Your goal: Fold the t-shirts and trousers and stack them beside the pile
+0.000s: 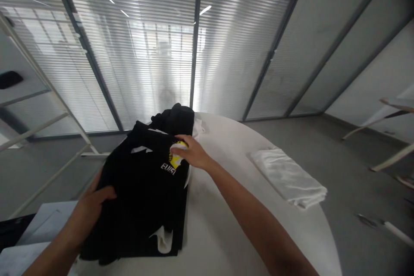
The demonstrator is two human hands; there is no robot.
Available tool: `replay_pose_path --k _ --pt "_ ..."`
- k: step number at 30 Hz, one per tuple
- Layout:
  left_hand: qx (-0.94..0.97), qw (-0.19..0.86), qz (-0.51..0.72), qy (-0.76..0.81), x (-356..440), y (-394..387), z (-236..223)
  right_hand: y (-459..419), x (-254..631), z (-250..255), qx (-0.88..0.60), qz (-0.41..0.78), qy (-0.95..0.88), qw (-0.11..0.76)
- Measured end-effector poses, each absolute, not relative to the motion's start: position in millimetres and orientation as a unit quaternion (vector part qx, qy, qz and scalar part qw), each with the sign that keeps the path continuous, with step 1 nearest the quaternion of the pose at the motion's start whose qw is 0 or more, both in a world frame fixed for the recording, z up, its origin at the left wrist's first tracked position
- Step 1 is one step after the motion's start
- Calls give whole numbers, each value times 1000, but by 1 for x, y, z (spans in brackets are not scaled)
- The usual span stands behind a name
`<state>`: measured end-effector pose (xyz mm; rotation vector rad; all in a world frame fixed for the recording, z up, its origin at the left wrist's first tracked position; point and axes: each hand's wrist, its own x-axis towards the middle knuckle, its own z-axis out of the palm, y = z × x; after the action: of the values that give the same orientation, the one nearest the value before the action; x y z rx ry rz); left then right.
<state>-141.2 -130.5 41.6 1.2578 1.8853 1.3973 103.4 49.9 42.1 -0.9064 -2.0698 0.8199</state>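
A black shirt with a yellow and white print and pale lettering lies across the left part of the table, with white patches showing at its upper side and lower edge. My left hand is closed on its left edge, thumb on top and fingers hidden beneath. At the upper right, my right hand pinches the cloth beside the print, thumb across it. Behind the shirt sits a bunched black cloth, with a bit of white cloth beside it.
A folded white cloth rests on the right side of the round white table. White papers lie at lower left, below a pale metal frame. Glass panels with blinds stand beyond; pale furniture legs are at right.
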Motion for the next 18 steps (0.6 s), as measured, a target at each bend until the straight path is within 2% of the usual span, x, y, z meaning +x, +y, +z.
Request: replay_pose_path --k 2,4,6,8,11,14,18 --pt "497 190 437 725 -152 -129 29 52 100 28 -417 215 -824 318" --pt "554 93 355 747 -158 -128 22 48 99 22 -439 136 -837 296" --pt "597 -15 302 744 -158 -127 23 38 98 23 -413 88 -857 295" --pt "632 -68 261 726 -153 -124 26 26 95 28 -362 59 -885 286" --pt "706 -33 214 674 -138 -114 25 14 88 30 -312 24 -917 246" --pt "743 -17 176 645 -124 -103 12 15 83 22 -321 7 -924 207" --pt "743 -21 166 648 -121 -101 -5 32 87 20 -315 64 -927 192"
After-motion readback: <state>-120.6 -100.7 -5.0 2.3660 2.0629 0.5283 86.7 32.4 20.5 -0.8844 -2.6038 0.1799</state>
